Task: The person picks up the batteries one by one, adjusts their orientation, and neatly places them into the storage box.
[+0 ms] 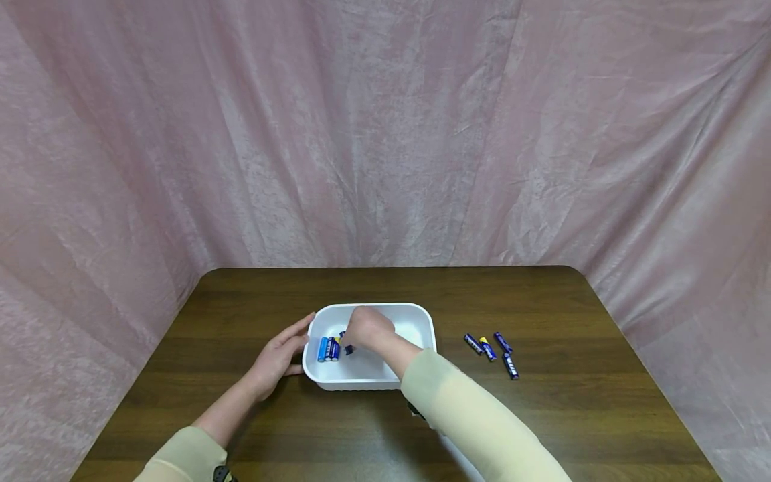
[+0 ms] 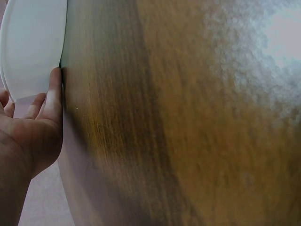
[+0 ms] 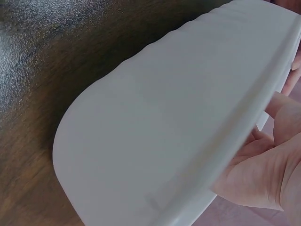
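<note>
A white rectangular plastic bin (image 1: 360,385) stands on the table. My left hand (image 1: 276,363) rests at its left end, fingers extended against the outer wall; the left wrist view shows the fingertips (image 2: 55,77) at the bin's side. Over the near wall, my right hand (image 1: 369,328) reaches inside with curled fingers, pinching a dark blue battery (image 1: 349,349) near the bin floor. Its fingertips are mostly hidden. Beside them, several batteries lie side by side at the bin's left end, among them a light blue battery (image 1: 322,349) and dark blue ones.
To the right of the bin, several loose batteries lie on the brown wooden table (image 1: 572,415), including a yellow-ended battery (image 1: 487,349) and a dark blue battery (image 1: 510,366). A pink curtain (image 1: 385,134) hangs behind the table's far edge.
</note>
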The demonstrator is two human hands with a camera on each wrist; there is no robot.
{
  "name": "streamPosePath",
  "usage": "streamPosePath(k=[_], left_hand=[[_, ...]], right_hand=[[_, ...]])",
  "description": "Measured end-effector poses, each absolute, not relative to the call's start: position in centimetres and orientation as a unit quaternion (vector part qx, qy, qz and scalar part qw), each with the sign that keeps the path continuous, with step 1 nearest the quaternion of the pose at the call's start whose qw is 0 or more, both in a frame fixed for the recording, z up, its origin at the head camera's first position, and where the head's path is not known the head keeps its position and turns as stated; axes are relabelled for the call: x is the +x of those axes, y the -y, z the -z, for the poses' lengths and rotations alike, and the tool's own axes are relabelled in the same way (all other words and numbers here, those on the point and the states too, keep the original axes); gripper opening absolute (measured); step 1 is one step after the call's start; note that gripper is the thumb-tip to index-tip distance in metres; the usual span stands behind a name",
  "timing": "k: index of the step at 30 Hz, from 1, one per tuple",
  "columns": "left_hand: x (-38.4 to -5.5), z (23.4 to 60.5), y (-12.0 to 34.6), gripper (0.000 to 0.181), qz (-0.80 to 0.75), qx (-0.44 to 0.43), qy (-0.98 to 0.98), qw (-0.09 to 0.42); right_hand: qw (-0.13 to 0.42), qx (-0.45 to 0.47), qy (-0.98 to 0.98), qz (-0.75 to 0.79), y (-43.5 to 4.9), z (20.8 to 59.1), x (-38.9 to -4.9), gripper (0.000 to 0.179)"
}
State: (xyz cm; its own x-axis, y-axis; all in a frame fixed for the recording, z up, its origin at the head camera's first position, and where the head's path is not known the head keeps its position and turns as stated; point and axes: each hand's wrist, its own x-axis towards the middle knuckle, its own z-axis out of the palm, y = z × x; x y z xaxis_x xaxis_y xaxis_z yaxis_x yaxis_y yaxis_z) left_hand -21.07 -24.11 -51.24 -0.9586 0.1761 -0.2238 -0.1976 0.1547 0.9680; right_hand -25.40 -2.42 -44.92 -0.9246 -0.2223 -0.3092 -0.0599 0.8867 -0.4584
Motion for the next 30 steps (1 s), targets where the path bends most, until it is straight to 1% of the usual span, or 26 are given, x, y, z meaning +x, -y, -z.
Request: streamPosePath(k=[5,11,20,30], left_hand=[[-20.99,51.13,24.18,0.051,-0.648,-0.007,-0.747,0.147],[-20.93,51.08,24.23,0.051,-0.646,-0.013,-0.749,0.143],[-20.92,51.20,24.28,0.050,-0.645,-0.010,-0.751,0.141],[-20.93,51.20,24.36,0.050,-0.646,-0.005,-0.749,0.145]], right_hand=[[0.188,-0.055,-0.953,0.231,2.53,45.26,-25.37,0.024],[0.175,-0.050,-0.955,0.234,2.75,45.40,-25.12,0.025],[0.162,-0.052,-0.957,0.233,3.37,45.80,-25.15,0.022],[0.174,-0.046,-0.952,0.247,3.31,45.26,-24.79,0.021]])
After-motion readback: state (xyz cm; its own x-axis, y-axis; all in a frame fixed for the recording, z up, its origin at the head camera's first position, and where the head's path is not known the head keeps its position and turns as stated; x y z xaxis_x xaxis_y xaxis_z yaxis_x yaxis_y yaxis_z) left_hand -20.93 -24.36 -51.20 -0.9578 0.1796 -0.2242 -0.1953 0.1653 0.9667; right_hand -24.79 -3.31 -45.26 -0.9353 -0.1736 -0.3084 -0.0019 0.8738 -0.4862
